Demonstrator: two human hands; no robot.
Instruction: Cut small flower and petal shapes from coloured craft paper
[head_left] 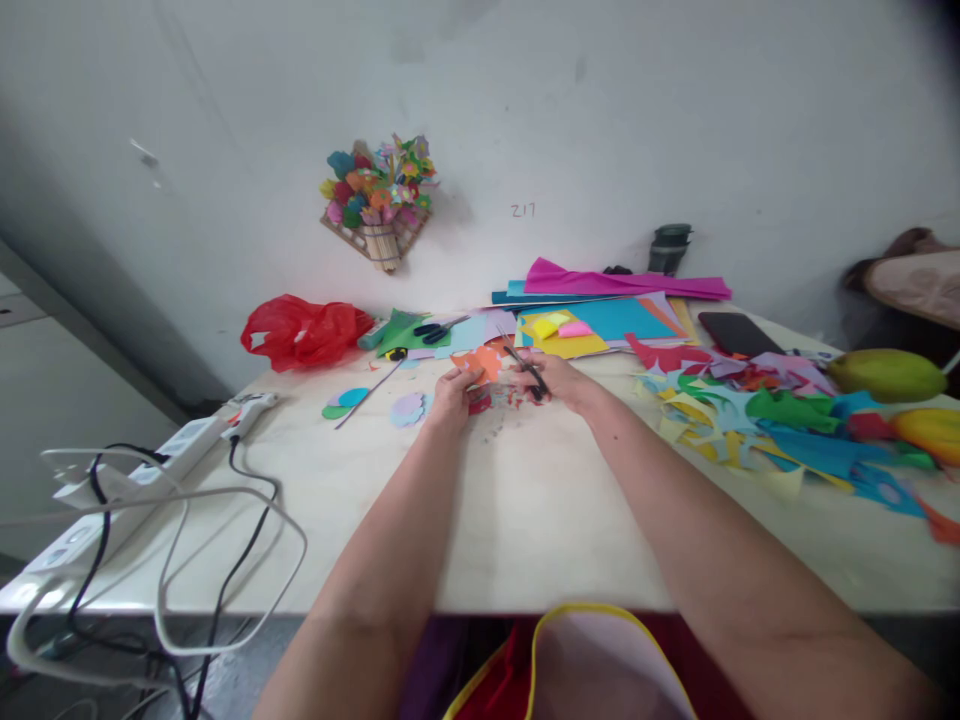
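Note:
My left hand (452, 392) pinches the left edge of a piece of orange paper (489, 362) with an uneven, cut outline. My right hand (559, 378) is closed around a pair of scissors (527, 368) with dark handles, its blades pointing up and away beside the paper's right side. Whether the blades touch the paper I cannot tell. Beneath the hands lie small paper snippets (504, 408) and a red paper piece (480, 402). Left of my left hand are pale scalloped paper shapes (409, 409), with blue and green paper rounds (351, 398) farther left.
Colored paper sheets (637, 322) lie at the back, with a second pair of scissors (435, 331) on green paper. Paper scraps (750, 410), a dark phone (739, 333) and a green mango (887, 374) are at right. A red plastic bag (304, 332) and power strip (150, 470) with cables stand left.

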